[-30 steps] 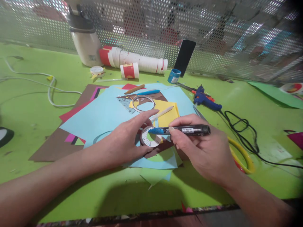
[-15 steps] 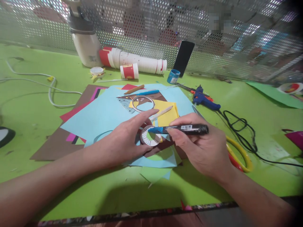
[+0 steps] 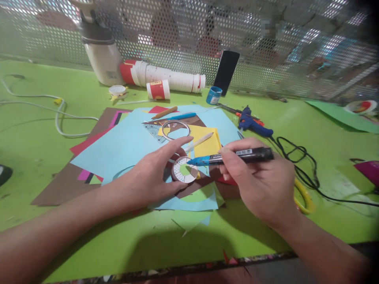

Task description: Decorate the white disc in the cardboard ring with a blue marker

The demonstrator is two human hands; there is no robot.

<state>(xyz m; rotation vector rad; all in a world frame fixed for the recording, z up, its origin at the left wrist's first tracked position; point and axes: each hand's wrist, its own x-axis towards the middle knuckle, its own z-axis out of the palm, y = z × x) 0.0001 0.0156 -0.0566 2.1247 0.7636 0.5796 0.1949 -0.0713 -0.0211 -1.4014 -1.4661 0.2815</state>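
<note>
My left hand (image 3: 156, 169) grips a small white paper disc (image 3: 177, 172) by its edge, thumb below and fingers above. The disc has a green centre and a ring split by dark lines, with tiny marks in the sections. In my right hand (image 3: 257, 177) is a black permanent marker (image 3: 237, 156) with a blue tip end, pinched between thumb and fingers. Its tip lies at the disc's upper right, though I cannot tell if it touches. Under both hands lie light blue paper (image 3: 118, 142), yellow paper (image 3: 204, 140) and brown paper (image 3: 65, 165).
Behind the papers stand a roll of stacked paper cups (image 3: 174, 81), a white bottle (image 3: 103, 59), a blue paint jar (image 3: 213, 95) and a phone (image 3: 226, 73). At right lie a blue glue gun (image 3: 254, 126) with its black cord and yellow-handled scissors (image 3: 306, 197).
My right hand has drawn back to the right with the marker, so its tip covers less of the disc. The whole view has shifted slightly. My left hand still holds the disc.
</note>
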